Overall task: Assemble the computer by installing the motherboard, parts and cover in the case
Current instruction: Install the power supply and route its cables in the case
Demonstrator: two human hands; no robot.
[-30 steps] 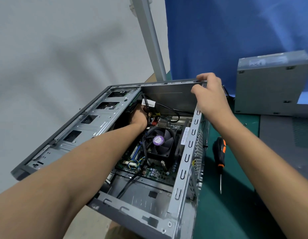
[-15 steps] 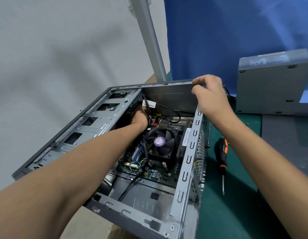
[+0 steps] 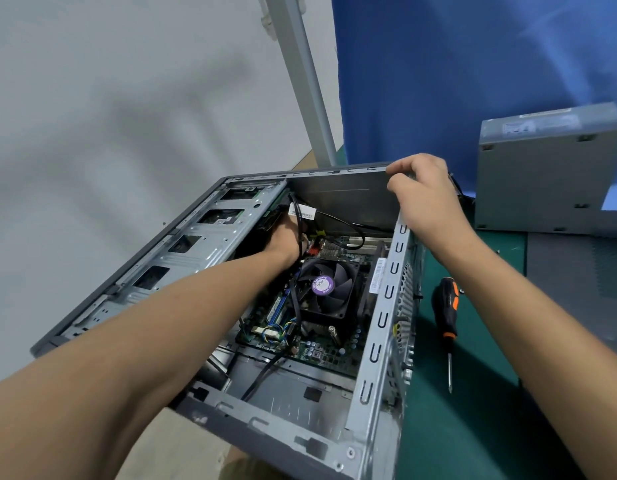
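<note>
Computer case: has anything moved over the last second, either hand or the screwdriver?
Nothing visibly changed. The right hand still grips the far upper corner of the case. The left hand stays deep inside it, fingers hidden. The screwdriver lies on the green mat as before.

Count: 1 computer case [image 3: 182, 268]; 1 fan [image 3: 322, 285]; 1 screwdriver [image 3: 447, 306]; 1 grey metal box [image 3: 549, 178]; 1 green mat [image 3: 473, 427]; 2 hands: left hand [image 3: 283, 237], right hand [image 3: 424, 192].

Green worktop [image 3: 473, 427] carries: open case [image 3: 300, 441] under right grip [image 3: 428, 202]; screwdriver [image 3: 446, 306] nearer the person than the grip; grey box [image 3: 549, 181] right of it.
</note>
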